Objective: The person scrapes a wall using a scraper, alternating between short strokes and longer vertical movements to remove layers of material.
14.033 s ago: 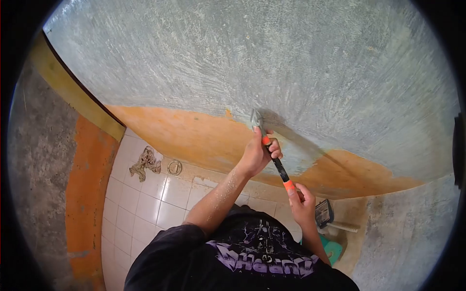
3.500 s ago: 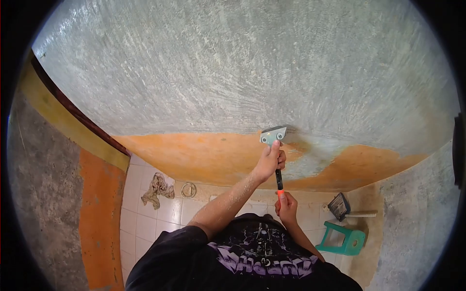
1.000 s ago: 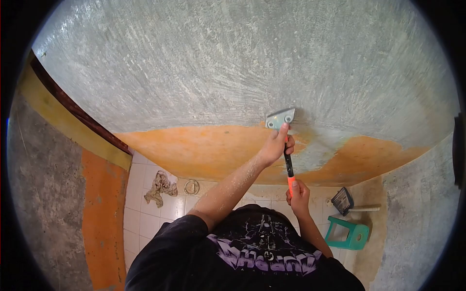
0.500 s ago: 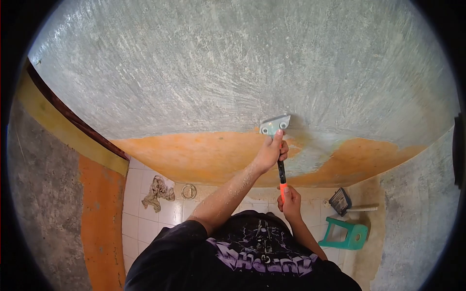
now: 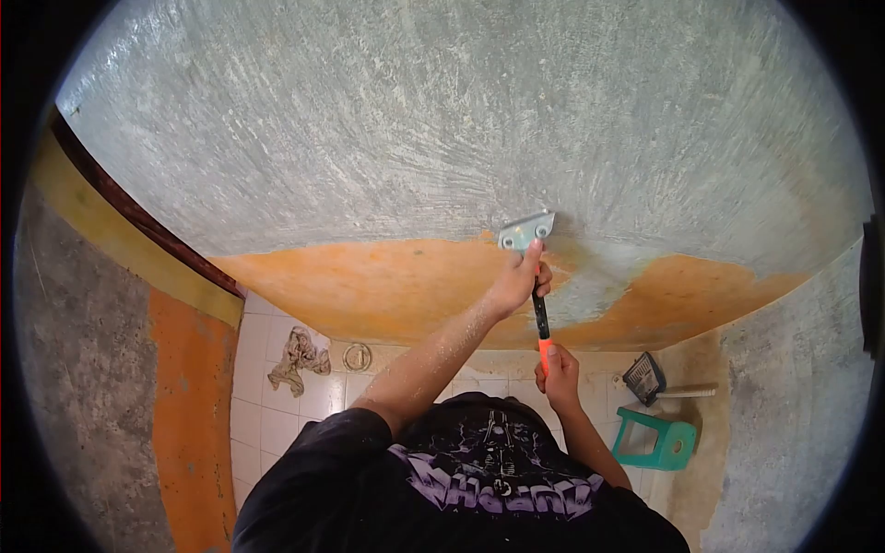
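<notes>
A long-handled wall scraper [image 5: 541, 313] has its wide metal blade [image 5: 525, 230] against the wall, right where grey bare plaster [image 5: 442, 120] meets a band of orange paint [image 5: 378, 281]. My left hand [image 5: 516, 284] wraps the upper handle just below the blade, thumb laid along it towards the metal. Lower down, my right hand [image 5: 559, 373] grips the orange end of the handle. Pale dust speckles my left forearm. To the right of the blade, a grey scraped patch [image 5: 590, 290] cuts down through the orange.
On the tiled floor [image 5: 323, 398] lie a crumpled rag [image 5: 297, 359] and a ring-shaped item [image 5: 357, 357] at left. A green plastic stool [image 5: 680, 446] and a dark tray-like item [image 5: 644, 378] with a pale handle are at right. A dark-edged opening [image 5: 138, 217] borders the wall at left.
The scraper and both hands have shifted slightly right in view, the handle's lower end a little more than the blade. Both hands keep their grip, and the whole view has tilted slightly.
</notes>
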Motion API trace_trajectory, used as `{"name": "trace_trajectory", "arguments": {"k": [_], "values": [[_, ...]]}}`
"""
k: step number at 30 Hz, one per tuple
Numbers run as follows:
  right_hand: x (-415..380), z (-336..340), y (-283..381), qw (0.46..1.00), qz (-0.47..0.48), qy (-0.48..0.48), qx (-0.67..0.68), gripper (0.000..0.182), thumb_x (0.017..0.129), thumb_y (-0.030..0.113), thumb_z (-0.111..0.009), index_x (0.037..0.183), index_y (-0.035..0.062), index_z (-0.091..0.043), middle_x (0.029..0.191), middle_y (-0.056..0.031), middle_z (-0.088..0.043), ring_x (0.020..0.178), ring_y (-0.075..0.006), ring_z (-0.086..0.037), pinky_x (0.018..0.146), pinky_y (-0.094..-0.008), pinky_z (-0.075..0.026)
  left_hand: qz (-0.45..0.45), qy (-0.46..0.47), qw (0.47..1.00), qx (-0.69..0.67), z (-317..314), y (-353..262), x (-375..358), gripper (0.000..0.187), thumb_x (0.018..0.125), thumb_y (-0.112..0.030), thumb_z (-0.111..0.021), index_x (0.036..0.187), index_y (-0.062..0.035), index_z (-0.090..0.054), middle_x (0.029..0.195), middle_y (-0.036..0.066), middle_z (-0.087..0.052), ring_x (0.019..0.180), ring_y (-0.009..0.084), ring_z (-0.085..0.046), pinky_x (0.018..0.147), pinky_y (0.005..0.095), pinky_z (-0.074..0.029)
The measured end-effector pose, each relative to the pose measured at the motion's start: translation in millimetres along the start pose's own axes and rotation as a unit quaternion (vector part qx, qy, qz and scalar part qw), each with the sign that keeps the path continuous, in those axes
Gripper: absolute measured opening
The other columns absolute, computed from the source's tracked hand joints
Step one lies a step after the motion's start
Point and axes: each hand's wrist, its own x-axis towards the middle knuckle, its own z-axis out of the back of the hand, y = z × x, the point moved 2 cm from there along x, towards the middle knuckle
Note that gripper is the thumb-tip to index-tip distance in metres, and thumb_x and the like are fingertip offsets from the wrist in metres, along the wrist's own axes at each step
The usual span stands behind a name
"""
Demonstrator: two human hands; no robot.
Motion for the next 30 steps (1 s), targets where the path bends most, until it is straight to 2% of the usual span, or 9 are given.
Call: {"name": "trace_trajectory", "arguments": {"k": [2,8,12,17,21,24,27,30], "values": [[1.4,3.9,-5.1,1.000,0.000,0.006,-0.006,0.036,0.103,0.037,-0.048,0.100,0.0035,-0.061,0.053,0.0005,-0.045,0.039,-0.0062,-0.038,0.037,-0.0231,-0.030,0.018,-0.008,1.000,-0.023,-0.6,11.4,0.5,0.049,0.104,-0.055,-0.028,0.110,-0.0081,-0.041,0.061,0.000,-0.039,0.051,0.0117,-0.042,0.053,0.0278,-0.036],[-0.2,-22.3,24.1,1.000,0.028,0.001,0.005,0.039,0.104,0.038,-0.046,0.101,0.0021,-0.061,0.053,0.0013,-0.044,0.039,-0.0060,-0.036,0.037,-0.0235,-0.030,-0.032,0.018,0.999,0.022,-4.3,-35.1,-4.4,0.053,0.103,-0.057,-0.028,0.112,-0.0062,-0.040,0.065,0.002,-0.041,0.055,0.0132,-0.045,0.058,0.0288,-0.039],[-1.8,3.2,-7.8,0.999,-0.003,-0.009,-0.038,0.038,0.103,0.037,-0.048,0.100,0.0017,-0.061,0.053,0.0024,-0.042,0.040,-0.0053,-0.035,0.038,-0.0235,-0.029,0.030,-0.018,0.999,-0.002,6.0,8.5,-10.2,0.056,0.102,-0.059,-0.029,0.111,-0.0046,-0.038,0.065,0.003,-0.042,0.056,0.0149,-0.046,0.059,0.0291,-0.040],[-6.6,-0.5,-12.5,0.998,0.016,-0.028,-0.047,0.033,0.102,0.035,-0.052,0.097,0.0029,-0.061,0.054,0.0044,-0.041,0.041,-0.0041,-0.034,0.038,-0.0233,-0.027,0.016,-0.044,0.998,-0.041,10.3,23.0,-7.2,0.055,0.102,-0.059,-0.032,0.110,-0.0046,-0.038,0.065,0.003,-0.043,0.055,0.0148,-0.047,0.058,0.0295,-0.041],[-8.3,6.1,-2.0,1.000,-0.006,-0.005,-0.027,0.031,0.101,0.033,-0.054,0.095,0.0037,-0.060,0.055,0.0050,-0.041,0.043,-0.0035,-0.035,0.039,-0.0227,-0.027,0.012,-0.053,0.995,-0.085,11.3,30.7,-8.5,0.054,0.102,-0.057,-0.032,0.108,-0.0038,-0.039,0.067,0.003,-0.045,0.057,0.0148,-0.050,0.058,0.0299,-0.044],[1.2,17.3,-0.8,0.998,-0.003,0.010,-0.054,0.030,0.102,0.032,-0.054,0.096,0.0035,-0.060,0.056,0.0048,-0.041,0.043,-0.0034,-0.035,0.039,-0.0224,-0.027,0.001,-0.091,0.992,-0.088,6.9,37.3,-10.1,0.052,0.103,-0.057,-0.031,0.111,-0.0068,-0.040,0.074,0.004,-0.047,0.066,0.0162,-0.053,0.064,0.0312,-0.047],[1.2,15.8,-0.3,0.998,-0.020,0.032,-0.048,0.029,0.102,0.031,-0.053,0.098,0.0037,-0.059,0.056,0.0046,-0.041,0.043,-0.0036,-0.035,0.039,-0.0227,-0.027,-0.042,-0.188,0.979,-0.061,-3.6,35.6,-12.1,0.047,0.104,-0.054,-0.032,0.108,-0.0077,-0.042,0.078,0.004,-0.049,0.069,0.0162,-0.056,0.064,0.0319,-0.049],[2.1,18.9,2.5,0.997,-0.033,0.064,-0.029,0.027,0.102,0.031,-0.052,0.101,0.0044,-0.058,0.057,0.0043,-0.042,0.044,-0.0039,-0.036,0.039,-0.0228,-0.028,-0.050,-0.214,0.973,-0.070,-13.2,29.0,-14.5,0.045,0.104,-0.052,-0.032,0.106,-0.0081,-0.042,0.077,0.004,-0.049,0.065,0.0153,-0.055,0.059,0.0314,-0.047]]}}
